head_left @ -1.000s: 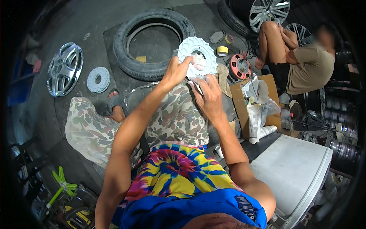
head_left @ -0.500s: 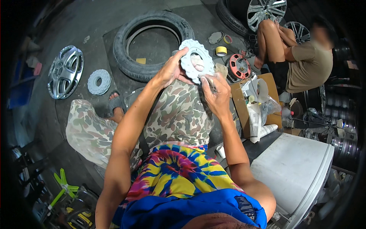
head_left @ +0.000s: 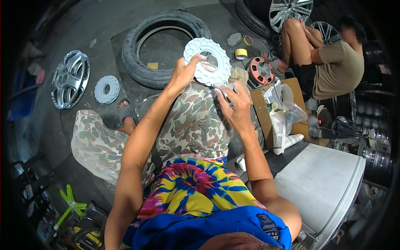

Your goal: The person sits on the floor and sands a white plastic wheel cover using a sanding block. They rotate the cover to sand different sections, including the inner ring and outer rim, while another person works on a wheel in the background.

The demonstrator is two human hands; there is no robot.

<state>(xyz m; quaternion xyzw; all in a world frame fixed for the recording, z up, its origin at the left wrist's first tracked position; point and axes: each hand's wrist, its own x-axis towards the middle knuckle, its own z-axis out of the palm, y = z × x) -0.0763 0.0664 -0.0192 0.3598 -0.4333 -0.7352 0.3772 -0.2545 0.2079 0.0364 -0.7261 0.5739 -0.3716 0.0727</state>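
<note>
A pale grey-white ring (head_left: 225, 63) with a scalloped rim and a large round hole is held up above my lap. My left hand (head_left: 183, 76) grips its left side, thumb reaching across to the hole and fingertips visible through it. My right hand (head_left: 236, 103) is at the ring's lower right edge, fingers bent and whitened with dust. Whether a small thing is pinched in those fingers I cannot make out. A similar pale ring (head_left: 99, 92) lies on the floor to the left. Camouflage-patterned trousers (head_left: 191, 125) cover my legs beneath the held ring.
A tyre (head_left: 131, 48) lies ahead and a silver wheel (head_left: 68, 81) far left. Yellow tape (head_left: 241, 54), a red reel (head_left: 255, 66) and a cardboard box (head_left: 260, 112) are to the right. Beyond sits another person (head_left: 339, 71) beside wheels. A white cabinet (head_left: 321, 179) stands close on my right.
The ring has shifted slightly up and left and turned in my left hand, whose thumb now lies further over it. My right hand's fingers have moved along the lower edge.
</note>
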